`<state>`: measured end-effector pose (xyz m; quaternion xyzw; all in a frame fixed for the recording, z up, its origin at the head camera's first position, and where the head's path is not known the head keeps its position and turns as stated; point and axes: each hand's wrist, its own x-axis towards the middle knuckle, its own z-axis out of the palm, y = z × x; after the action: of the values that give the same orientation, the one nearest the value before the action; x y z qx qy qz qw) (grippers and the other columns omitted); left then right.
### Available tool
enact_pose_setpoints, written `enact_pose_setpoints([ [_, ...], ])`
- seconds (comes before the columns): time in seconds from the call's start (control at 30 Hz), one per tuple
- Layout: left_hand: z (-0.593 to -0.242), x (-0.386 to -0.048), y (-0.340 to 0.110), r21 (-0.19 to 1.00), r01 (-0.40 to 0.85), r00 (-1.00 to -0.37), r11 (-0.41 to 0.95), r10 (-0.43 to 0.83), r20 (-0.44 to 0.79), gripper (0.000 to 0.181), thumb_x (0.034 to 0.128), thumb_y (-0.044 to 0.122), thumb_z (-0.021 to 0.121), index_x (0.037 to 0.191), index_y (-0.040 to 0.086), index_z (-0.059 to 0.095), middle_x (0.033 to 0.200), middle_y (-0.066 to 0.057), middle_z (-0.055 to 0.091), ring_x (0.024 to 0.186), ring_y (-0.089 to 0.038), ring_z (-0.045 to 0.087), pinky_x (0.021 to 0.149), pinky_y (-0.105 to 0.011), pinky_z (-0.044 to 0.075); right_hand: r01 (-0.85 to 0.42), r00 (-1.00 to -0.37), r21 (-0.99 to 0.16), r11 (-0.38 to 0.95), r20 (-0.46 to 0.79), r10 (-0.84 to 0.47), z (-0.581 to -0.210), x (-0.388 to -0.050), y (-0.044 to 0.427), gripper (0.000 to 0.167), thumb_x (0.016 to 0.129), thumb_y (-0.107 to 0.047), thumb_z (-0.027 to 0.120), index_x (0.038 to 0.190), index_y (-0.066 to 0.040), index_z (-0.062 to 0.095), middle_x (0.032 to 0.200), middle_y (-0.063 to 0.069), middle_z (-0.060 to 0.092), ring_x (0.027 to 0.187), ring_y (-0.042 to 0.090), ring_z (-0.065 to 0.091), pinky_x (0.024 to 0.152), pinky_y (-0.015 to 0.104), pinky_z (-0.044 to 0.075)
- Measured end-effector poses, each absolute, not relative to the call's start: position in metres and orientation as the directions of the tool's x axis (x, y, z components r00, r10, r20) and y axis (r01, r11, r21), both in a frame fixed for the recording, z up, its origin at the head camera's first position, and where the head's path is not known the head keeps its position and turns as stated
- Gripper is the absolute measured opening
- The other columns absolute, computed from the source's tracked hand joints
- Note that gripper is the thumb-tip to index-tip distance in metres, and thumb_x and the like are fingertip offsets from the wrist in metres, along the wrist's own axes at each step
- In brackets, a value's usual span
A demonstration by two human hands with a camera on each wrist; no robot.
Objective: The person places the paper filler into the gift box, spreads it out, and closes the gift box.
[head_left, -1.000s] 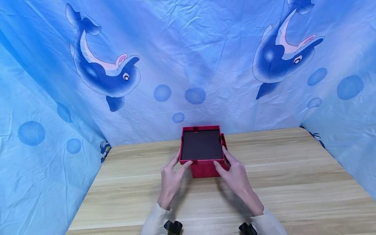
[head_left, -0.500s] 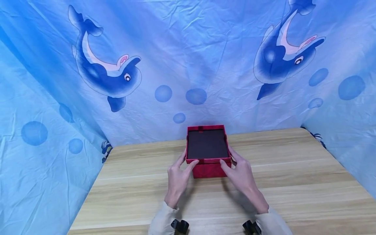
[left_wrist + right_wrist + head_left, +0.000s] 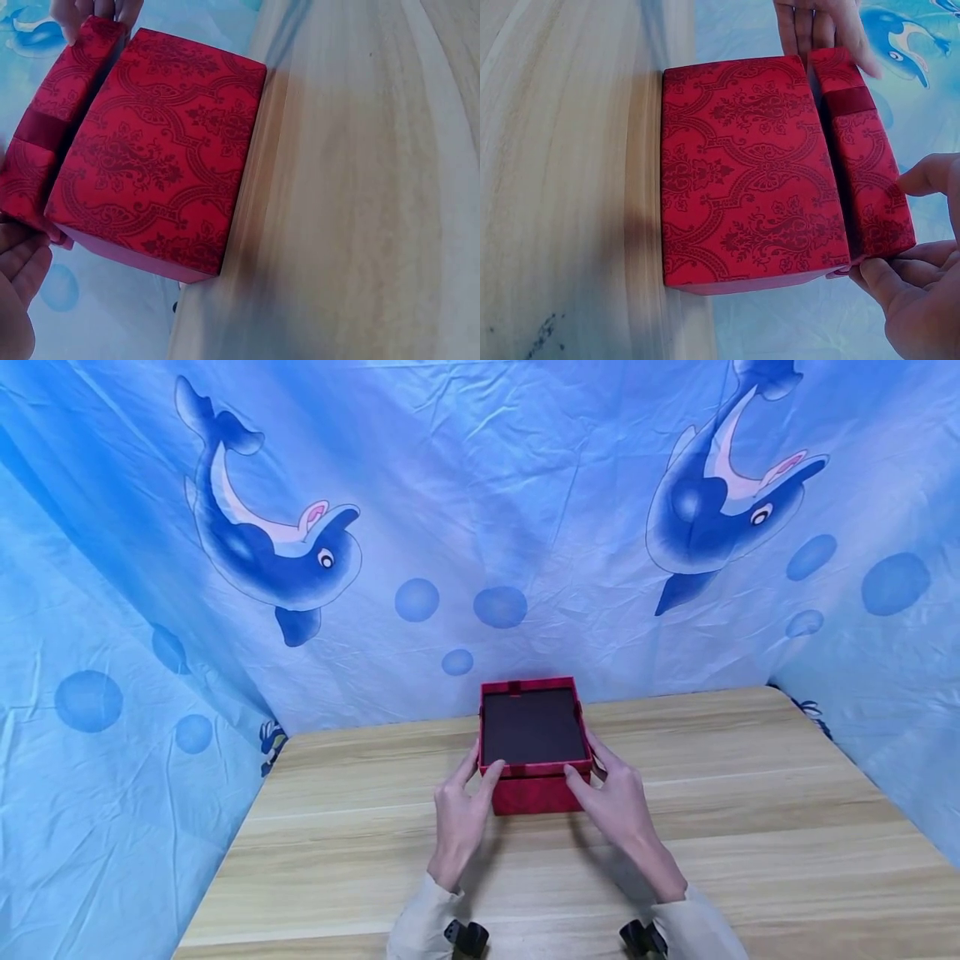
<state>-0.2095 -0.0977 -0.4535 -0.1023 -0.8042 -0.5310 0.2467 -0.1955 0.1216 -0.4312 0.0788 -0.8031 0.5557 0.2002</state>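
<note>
A red box (image 3: 540, 797) with a dark floral pattern stands on the table. On top sits its shallow red lid (image 3: 534, 727), with a black panel inside the raised rim and a dark red ribbon band (image 3: 849, 101) across the side. A dark gap runs between lid and box along the front in both wrist views. My left hand (image 3: 459, 814) holds the lid's near left corner, thumb on the front and fingers along the side. At the near right corner, my right hand (image 3: 618, 810) grips it likewise. Fingertips behind the lid are partly hidden.
The wooden table (image 3: 337, 827) extends to both sides of the box. Behind it hangs a blue cloth backdrop (image 3: 450, 510) printed with dolphins and bubbles, close to the table's back edge. Each wrist wears a small black device (image 3: 467, 937).
Both hands have shifted the lid to the right, lining it up over the box. In the last half second it has barely moved.
</note>
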Motion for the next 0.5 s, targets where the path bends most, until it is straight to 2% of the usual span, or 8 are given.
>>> enact_pose_setpoints([
  [0.1, -0.452, -0.211, -0.097, 0.801, 0.424, -0.855, 0.422, -0.105, 0.508, 0.059, 0.1000, 0.046, 0.068, 0.146, 0.009, 0.060, 0.141, -0.008, 0.061, 0.126, -0.024, 0.062, 0.105, -0.044, 0.049, -0.348, -0.913, -0.883, 0.317, 0.395, 0.099, -0.430, -0.197, 0.122, 0.064, 0.094, -0.005, 0.074, 0.151, 0.003, 0.048, 0.148, 0.021, 0.055, 0.131, 0.034, 0.057, 0.097, 0.038, 0.052],
  [0.27, -0.450, -0.214, -0.093, 0.792, 0.434, -0.849, 0.428, -0.099, 0.519, 0.059, 0.0984, 0.037, 0.073, 0.149, 0.012, 0.058, 0.139, -0.007, 0.064, 0.125, -0.027, 0.063, 0.105, -0.046, 0.050, -0.334, -0.925, -0.921, 0.199, 0.361, 0.118, -0.425, -0.200, 0.122, 0.060, 0.099, -0.007, 0.069, 0.154, 0.001, 0.046, 0.152, 0.020, 0.050, 0.136, 0.033, 0.053, 0.107, 0.038, 0.044],
  [0.4, -0.448, -0.218, -0.089, 0.774, 0.448, -0.848, 0.448, -0.061, 0.527, 0.064, 0.0985, 0.028, 0.075, 0.156, 0.018, 0.049, 0.148, -0.001, 0.056, 0.132, -0.024, 0.057, 0.108, -0.044, 0.047, -0.362, -0.912, -0.912, 0.195, 0.389, 0.128, -0.418, -0.206, 0.122, 0.063, 0.101, -0.010, 0.067, 0.156, 0.002, 0.040, 0.156, 0.021, 0.045, 0.139, 0.034, 0.049, 0.114, 0.044, 0.039],
  [0.5, -0.446, -0.221, -0.086, 0.749, 0.473, -0.835, 0.465, -0.036, 0.549, 0.067, 0.0993, 0.023, 0.073, 0.159, 0.019, 0.043, 0.155, 0.001, 0.049, 0.136, -0.021, 0.052, 0.110, -0.043, 0.045, -0.372, -0.905, -0.905, 0.206, 0.402, 0.136, -0.411, -0.211, 0.121, 0.068, 0.100, -0.010, 0.069, 0.158, 0.003, 0.036, 0.154, 0.023, 0.042, 0.138, 0.037, 0.047, 0.115, 0.050, 0.038],
])
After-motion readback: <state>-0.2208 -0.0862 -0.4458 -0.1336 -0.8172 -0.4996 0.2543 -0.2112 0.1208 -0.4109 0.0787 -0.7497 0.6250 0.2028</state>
